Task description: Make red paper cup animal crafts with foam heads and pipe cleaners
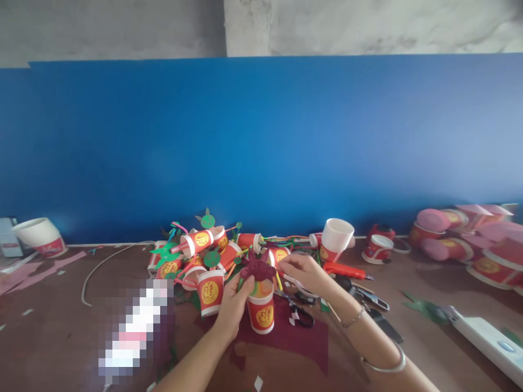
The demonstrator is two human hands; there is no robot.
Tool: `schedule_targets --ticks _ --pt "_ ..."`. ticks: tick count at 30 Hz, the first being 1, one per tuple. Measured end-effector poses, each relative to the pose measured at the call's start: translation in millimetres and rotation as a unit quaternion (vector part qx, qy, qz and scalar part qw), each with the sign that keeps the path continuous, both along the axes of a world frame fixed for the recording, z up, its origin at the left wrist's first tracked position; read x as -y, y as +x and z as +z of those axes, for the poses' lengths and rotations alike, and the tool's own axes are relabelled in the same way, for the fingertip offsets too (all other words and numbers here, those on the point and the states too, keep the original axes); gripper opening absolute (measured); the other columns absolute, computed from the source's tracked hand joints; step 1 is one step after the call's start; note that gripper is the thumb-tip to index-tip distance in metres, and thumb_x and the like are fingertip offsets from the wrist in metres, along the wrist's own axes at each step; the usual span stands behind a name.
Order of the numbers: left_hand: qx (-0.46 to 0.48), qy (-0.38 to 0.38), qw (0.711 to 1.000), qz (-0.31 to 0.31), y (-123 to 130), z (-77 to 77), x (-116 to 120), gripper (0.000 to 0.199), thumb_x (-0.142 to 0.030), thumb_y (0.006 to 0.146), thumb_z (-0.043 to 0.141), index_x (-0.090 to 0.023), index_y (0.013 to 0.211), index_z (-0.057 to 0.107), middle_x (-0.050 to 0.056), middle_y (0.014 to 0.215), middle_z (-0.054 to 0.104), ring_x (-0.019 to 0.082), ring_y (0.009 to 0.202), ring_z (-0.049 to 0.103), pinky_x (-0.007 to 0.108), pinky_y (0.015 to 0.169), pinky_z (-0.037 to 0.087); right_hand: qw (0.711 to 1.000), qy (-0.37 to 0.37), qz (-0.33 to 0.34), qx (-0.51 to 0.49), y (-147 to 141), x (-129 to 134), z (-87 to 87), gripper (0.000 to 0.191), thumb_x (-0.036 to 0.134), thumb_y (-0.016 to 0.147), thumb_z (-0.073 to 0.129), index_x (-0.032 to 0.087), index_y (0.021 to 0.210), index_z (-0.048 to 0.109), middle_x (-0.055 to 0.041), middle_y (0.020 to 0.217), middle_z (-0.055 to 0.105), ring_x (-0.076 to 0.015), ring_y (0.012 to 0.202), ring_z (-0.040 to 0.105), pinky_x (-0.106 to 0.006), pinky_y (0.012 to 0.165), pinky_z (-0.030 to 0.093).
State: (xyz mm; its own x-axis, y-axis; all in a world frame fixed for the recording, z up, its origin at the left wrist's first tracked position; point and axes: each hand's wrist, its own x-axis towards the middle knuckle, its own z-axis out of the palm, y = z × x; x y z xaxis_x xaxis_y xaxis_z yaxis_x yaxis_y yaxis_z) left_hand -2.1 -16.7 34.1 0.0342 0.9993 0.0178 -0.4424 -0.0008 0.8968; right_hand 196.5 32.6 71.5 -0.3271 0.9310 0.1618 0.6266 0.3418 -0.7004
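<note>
A red-and-white paper cup (260, 313) with a yellow emblem stands upright in front of me. My left hand (232, 305) grips it at the upper left side, thumb near the rim. A dark maroon paper cutout (258, 269) rises over the cup's mouth, and orange and green strips show inside. To the right of the cup, my right hand (304, 275) has its fingers pinched together beside the cutout; what they hold, if anything, I cannot make out. Another red cup (210, 293) is just left of my left hand. Scissors (301, 314) lie under my right wrist on maroon paper (302, 343).
Behind my hands is a pile of red cups with green paper pieces (207, 221). A stack of white cups (337, 234), an orange-red utility knife (347, 270) and a white glue gun (486, 335) are on the right. Pink-topped cup pieces (435, 220) stand farther right. A blue panel (245, 147) closes the back.
</note>
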Motion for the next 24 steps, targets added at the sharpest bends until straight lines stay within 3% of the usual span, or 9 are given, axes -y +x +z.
schedule_targets --ticks 1,6,10,16,20,24 --pt "-0.005 -0.002 1.0 0.011 0 -0.4 -1 0.033 -0.037 0.077 0.069 -0.017 0.103 0.067 0.008 0.097 0.073 0.021 0.086 0.067 0.03 0.078 0.05 0.996 0.02 -0.035 0.082 8 -2 1.0 0.03 0.032 0.087 0.045 0.015 0.079 0.068 -0.0036 0.076 0.069 -0.0139 0.065 0.059 -0.022 0.057 0.041" --pt "-0.042 -0.021 0.997 0.054 -2 -1.8 -2 0.033 -0.042 0.074 0.07 -0.017 0.095 0.066 0.003 0.08 0.071 0.018 0.075 0.065 0.026 0.068 0.049 0.977 0.017 -0.068 0.2 23 -2 -0.5 0.021 0.012 0.072 0.052 0.017 0.055 0.064 -0.0031 0.058 0.065 -0.0139 0.056 0.055 -0.024 0.053 0.032" --pt "-0.081 0.003 0.995 0.054 -4 -3.5 -1 0.031 -0.042 0.077 0.067 -0.017 0.093 0.066 0.004 0.085 0.072 0.02 0.08 0.065 0.028 0.073 0.049 0.963 0.044 -0.065 0.256 3 3 -9.9 0.022 0.01 0.075 0.05 0.017 0.065 0.068 -0.0092 0.079 0.07 -0.0203 0.079 0.061 -0.026 0.066 0.037" --pt "-0.113 0.029 0.992 0.042 -5 -3.9 -1 0.028 -0.042 0.08 0.064 -0.016 0.09 0.066 0.006 0.092 0.072 0.023 0.09 0.064 0.031 0.082 0.048 0.945 0.06 -0.07 0.315 -14 6 -27.3 0.02 0.01 0.078 0.051 0.014 0.087 0.068 -0.0141 0.097 0.069 -0.028 0.102 0.055 -0.031 0.083 0.037" --pt "-0.123 0.028 0.991 0.037 -6 -2.6 -1 0.03 -0.042 0.08 0.063 -0.016 0.095 0.067 0.006 0.096 0.071 0.023 0.092 0.063 0.031 0.081 0.048 0.939 0.053 -0.084 0.329 -13 6 -30.1 0.018 0.015 0.079 0.051 0.015 0.087 0.068 -0.0143 0.097 0.07 -0.0282 0.101 0.057 -0.032 0.083 0.038" --pt "-0.128 0.027 0.991 0.041 -7 -1.9 -1 0.032 -0.043 0.08 0.063 -0.016 0.097 0.067 0.006 0.098 0.071 0.023 0.092 0.063 0.03 0.079 0.048 0.936 0.029 -0.125 0.329 -11 7 -25.8 0.018 0.015 0.075 0.052 0.014 0.086 0.066 -0.0159 0.087 0.071 -0.0279 0.088 0.064 -0.032 0.073 0.04"
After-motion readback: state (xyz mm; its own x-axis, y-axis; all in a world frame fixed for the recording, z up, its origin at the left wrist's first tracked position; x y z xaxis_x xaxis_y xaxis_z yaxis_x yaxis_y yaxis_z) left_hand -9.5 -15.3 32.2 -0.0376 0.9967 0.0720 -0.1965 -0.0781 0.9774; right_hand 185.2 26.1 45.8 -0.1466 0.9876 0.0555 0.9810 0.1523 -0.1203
